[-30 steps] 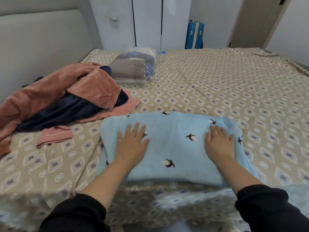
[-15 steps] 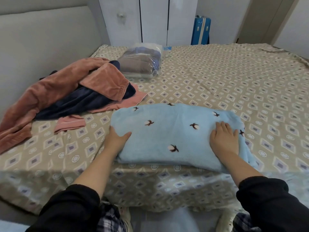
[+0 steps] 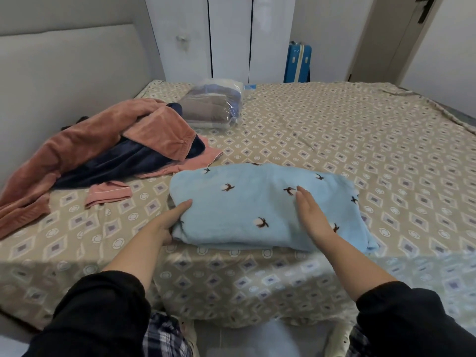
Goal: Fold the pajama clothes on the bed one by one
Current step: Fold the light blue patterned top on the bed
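Observation:
A light blue pajama piece (image 3: 247,202) with small dark bird prints lies folded near the front edge of the bed (image 3: 334,140). My left hand (image 3: 168,221) grips its left end, thumb on top and fingers tucked under the fabric. My right hand (image 3: 311,215) rests flat on top of it, right of centre, fingers straight. An unfolded heap of rust-pink clothes (image 3: 85,143) and navy clothes (image 3: 116,163) lies at the left by the headboard. A small pink piece (image 3: 108,193) sits in front of the heap.
A clear plastic bag of folded clothes (image 3: 213,106) lies at the back of the bed. A blue suitcase (image 3: 297,63) stands beyond it by the white wardrobe (image 3: 229,34). The padded headboard (image 3: 64,73) runs along the left.
My left hand slid off the top of the blue piece to its left end and took hold of the edge. My right hand moved from the right end towards the middle.

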A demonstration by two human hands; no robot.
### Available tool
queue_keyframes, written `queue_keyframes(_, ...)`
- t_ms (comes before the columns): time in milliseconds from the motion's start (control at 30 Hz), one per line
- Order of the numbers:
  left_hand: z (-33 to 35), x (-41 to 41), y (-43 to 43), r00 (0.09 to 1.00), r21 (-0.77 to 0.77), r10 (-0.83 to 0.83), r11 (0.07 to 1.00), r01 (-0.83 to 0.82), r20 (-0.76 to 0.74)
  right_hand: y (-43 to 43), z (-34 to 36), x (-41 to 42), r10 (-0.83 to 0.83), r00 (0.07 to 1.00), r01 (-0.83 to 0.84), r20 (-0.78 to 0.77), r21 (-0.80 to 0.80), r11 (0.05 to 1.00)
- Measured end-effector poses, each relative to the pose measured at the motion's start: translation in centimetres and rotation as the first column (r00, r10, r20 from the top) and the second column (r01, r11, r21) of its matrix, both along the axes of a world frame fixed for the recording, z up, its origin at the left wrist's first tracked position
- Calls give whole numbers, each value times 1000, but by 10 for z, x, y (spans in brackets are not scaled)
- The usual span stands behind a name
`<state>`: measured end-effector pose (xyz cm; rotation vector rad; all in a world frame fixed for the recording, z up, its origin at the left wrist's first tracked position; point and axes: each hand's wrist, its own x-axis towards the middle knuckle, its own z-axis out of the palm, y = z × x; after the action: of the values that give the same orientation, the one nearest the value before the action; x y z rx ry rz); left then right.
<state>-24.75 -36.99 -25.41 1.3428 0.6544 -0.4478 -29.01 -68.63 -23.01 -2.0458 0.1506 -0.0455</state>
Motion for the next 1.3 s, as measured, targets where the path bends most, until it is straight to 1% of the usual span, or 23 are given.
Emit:
queue_keyframes(133, 5, 0, -6, 1000, -52, 13, 999, -13, 7, 32, 30, 35, 11, 999, -23, 45, 266, 964)
queue_keyframes(233, 8, -2, -7, 1000, -88, 14, 996, -12, 24, 50, 23, 64, 31, 999, -7, -37, 525, 851)
queue_keyframes(300, 11, -1, -6, 996, -121, 49, 992, -40, 78, 57, 0, 74, 25, 991, 54, -128, 581, 812)
queue_keyframes(367, 20, 1, -5, 988, -101, 64, 994, -49, 142, 61, -23, 78, 31, 983, 82, -181, 585, 807)
queue_keyframes(433, 38, 2, -12, 976, -33, 50, 998, -44, 212, 62, -29, 80, 50, 980, 75, -192, 593, 802)
queue_keyframes(500, 63, 6, -27, 949, 66, 18, 997, -41, 315, 65, -18, 81, 79, 974, 78, -214, 639, 765)
queue_keyframes(533, 76, 8, -39, 928, 129, -20, 991, -30, 372, 64, -15, 82, 100, 969, 81, -227, 671, 737)
queue_keyframes(600, 103, 8, -69, 877, 328, -185, 944, 34, 443, 54, -4, 80, 128, 968, 75, -216, 735, 674)
queue_keyframes(667, 124, 5, -103, 810, 548, -375, 833, 80, 452, 32, 6, 78, 121, 963, 121, -240, 788, 604)
queue_keyframes(733, 139, 3, -138, 733, 660, -501, 745, 94, 461, -2, 12, 73, 86, 960, 183, -266, 829, 528)
queue_keyframes(767, 142, 4, -156, 694, 688, -552, 717, 112, 462, -26, 13, 71, 38, 959, 229, -279, 852, 470)
queue_keyframes(833, 142, 4, -196, 608, 738, -676, 642, 208, 417, -73, 19, 62, -27, 963, 255, -267, 879, 402)
queue_keyframes(867, 139, 4, -217, 563, 731, -733, 612, 301, 382, -96, 23, 56, -60, 965, 258, -255, 887, 384)
queue_keyframes(933, 130, 4, -255, 518, 625, -811, 558, 545, 272, -135, 26, 46, -125, 954, 298, -271, 890, 345)
queue_keyframes(967, 123, 5, -270, 498, 562, -845, 513, 649, 196, -152, 27, 41, -130, 950, 312, -284, 884, 348)
queue_keyframes(1000, 116, 6, -283, 462, 517, -876, 461, 721, 137, -164, 28, 36, -132, 943, 332, -304, 861, 386)
queue_keyframes(1033, 108, 7, -292, 425, 499, -899, 419, 759, 107, -175, 27, 32, -122, 939, 342, -321, 832, 438)
queue_keyframes(1067, 101, 8, -299, 404, 508, -909, 396, 765, 101, -181, 26, 28, -98, 936, 341, -340, 797, 498)
queue_keyframes(1100, 94, 9, -303, 399, 538, -909, 396, 744, 117, -186, 23, 26, -72, 930, 337, -360, 761, 554)
queue_keyframes(1167, 79, 15, -306, 421, 593, -890, 437, 677, 175, -185, 20, 22, 2, 925, 277, -380, 679, 680)
queue_keyframes(1200, 73, 17, -305, 445, 594, -870, 476, 649, 212, -183, 20, 21, 61, 926, 213, -374, 647, 732)
queue_keyframes(1267, 67, 20, -300, 497, 548, -822, 561, 620, 278, -174, 19, 20, 164, 925, 67, -343, 571, 818)
queue_keyframes(1300, 67, 20, -298, 513, 521, -803, 590, 617, 302, -171, 17, 23, 159, 928, 44, -336, 524, 850)
